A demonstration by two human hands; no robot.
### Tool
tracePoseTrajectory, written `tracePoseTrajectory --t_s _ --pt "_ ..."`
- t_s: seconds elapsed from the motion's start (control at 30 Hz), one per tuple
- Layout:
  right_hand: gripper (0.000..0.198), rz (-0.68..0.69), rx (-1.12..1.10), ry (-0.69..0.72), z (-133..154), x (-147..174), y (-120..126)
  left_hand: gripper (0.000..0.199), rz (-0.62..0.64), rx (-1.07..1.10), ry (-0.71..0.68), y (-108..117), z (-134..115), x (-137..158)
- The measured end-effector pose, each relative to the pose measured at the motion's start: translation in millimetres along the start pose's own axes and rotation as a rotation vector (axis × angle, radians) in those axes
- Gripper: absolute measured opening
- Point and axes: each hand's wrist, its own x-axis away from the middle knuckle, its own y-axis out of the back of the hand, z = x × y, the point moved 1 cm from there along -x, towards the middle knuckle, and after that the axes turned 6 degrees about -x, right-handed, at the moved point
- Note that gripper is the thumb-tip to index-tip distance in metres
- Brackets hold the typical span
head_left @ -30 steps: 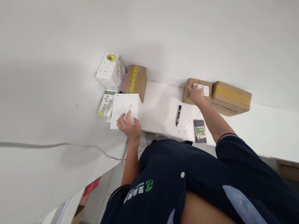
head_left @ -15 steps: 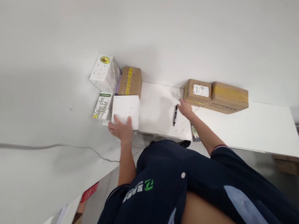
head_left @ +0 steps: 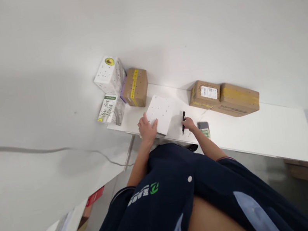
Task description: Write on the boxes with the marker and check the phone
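Note:
My left hand (head_left: 148, 129) grips the near left corner of a white box (head_left: 161, 110) with small dark dots, which sits slightly turned on the white table (head_left: 271, 127). Fingers wrap its left side while the thumb lies on the near edge. To the right of the box, my right hand (head_left: 189, 124) has its fingers closed on a black marker (head_left: 183, 119), held upright-slanted over the tabletop. Close to my right wrist lies a phone (head_left: 203, 126) with a green piece at its near end.
Two taped cardboard boxes (head_left: 239, 98) (head_left: 205, 93) stand at the back right. At the left are another cardboard box (head_left: 137, 86), a white avocado-print box (head_left: 107, 74) and a lettered white carton (head_left: 108, 109). A grey cable (head_left: 59, 149) crosses the left side.
My left hand has brought the white box rightward, away from the cartons. The marker, previously lying on the table, is now in my right hand, and the phone is uncovered.

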Motion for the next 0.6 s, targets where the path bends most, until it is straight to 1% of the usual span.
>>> tracePoseTrajectory --t_s 0.07,0.13,0.27,0.37,0.4,0.47,0.5,0.53,0.57,0.6 --pt "0.021 -0.013 -0.167 -0.05 -1.5 5.4 3.7 0.065 -0.022 0.088 -0.082 -8.6 -1.4 -9.1" --pt "0.016 -0.034 -0.331 -0.072 0.2 12.2 7.6 0.057 -0.043 0.166 -0.122 -16.3 -1.5 -18.3" --pt "0.01 -0.081 -0.566 -0.04 12.9 22.0 15.9 0.047 -0.06 0.265 -0.124 -25.2 -2.0 -31.2" --pt "0.006 -0.143 -0.653 0.01 28.9 20.4 23.1 0.048 -0.098 0.309 -0.086 -25.9 -0.9 -32.4" --pt "0.009 -0.167 -0.672 0.028 35.3 18.1 25.7 0.051 -0.127 0.315 -0.044 -25.2 0.8 -31.0" --pt "0.023 -0.193 -0.694 0.086 49.1 12.1 30.3 0.061 -0.169 0.337 0.107 -23.1 7.0 -26.4" --pt "0.031 -0.184 -0.689 0.122 56.1 8.8 31.9 0.065 -0.137 0.376 0.203 -22.4 11.0 -23.5" --pt "0.039 -0.157 -0.673 0.16 63.0 5.7 32.8 0.066 -0.063 0.434 0.295 -22.2 15.1 -20.6" --pt "0.044 -0.118 -0.647 0.194 69.3 3.0 33.1 0.065 0.04 0.5 0.367 -22.4 18.6 -17.7" --pt "0.048 -0.074 -0.614 0.219 74.8 1.0 32.6 0.063 0.149 0.561 0.413 -23.0 21.2 -15.0"
